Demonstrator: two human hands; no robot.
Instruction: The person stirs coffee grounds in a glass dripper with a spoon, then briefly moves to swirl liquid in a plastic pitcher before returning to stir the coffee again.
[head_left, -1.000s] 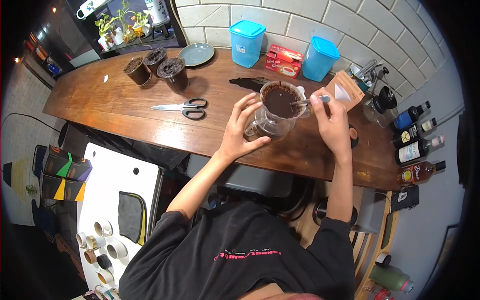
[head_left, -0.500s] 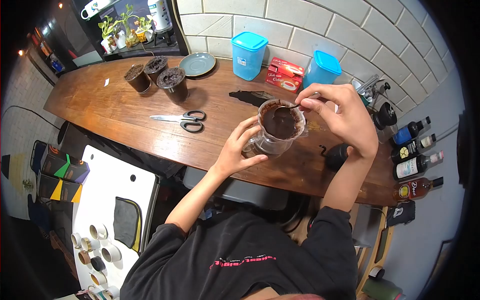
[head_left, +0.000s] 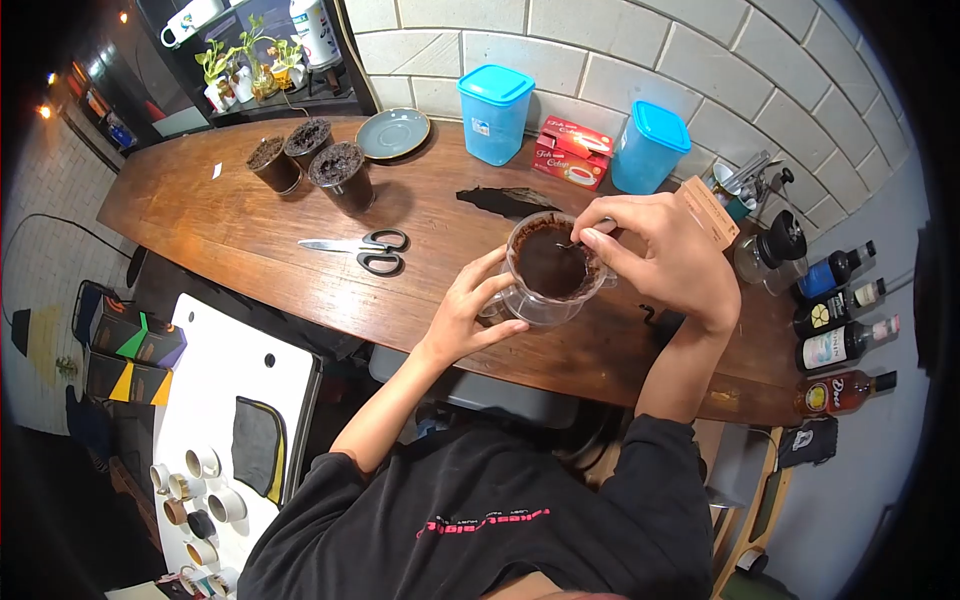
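Observation:
A clear plastic coffee dripper (head_left: 545, 310), with dark wet coffee grounds (head_left: 543, 268) inside, stands near the table's front edge. My left hand (head_left: 468, 312) is closed around its left side, at the handle, thumb toward me. With bent fingers my right hand (head_left: 660, 250) pinches a small metal spoon (head_left: 567, 245) over the rim. The spoon's bowl is hidden in the dark contents. Just behind the dripper lies a dark, rough-edged flat piece (head_left: 505, 202). Open scissors (head_left: 365, 248) with black handles lie to the left.
Several cups of dark grounds (head_left: 342, 178) and a grey-blue plate (head_left: 393, 134) stand back left. Along the wall are blue-lidded containers (head_left: 495, 115) and red tea boxes (head_left: 572, 155). A glass grinder (head_left: 770, 250) and several bottles (head_left: 835, 345) line the right side.
The spoon's bowl, visible above the grounds before, has sunk into them, and my right hand has come lower. My left hand keeps its hold. The view has shifted slightly; a brown card now shows behind my right hand.

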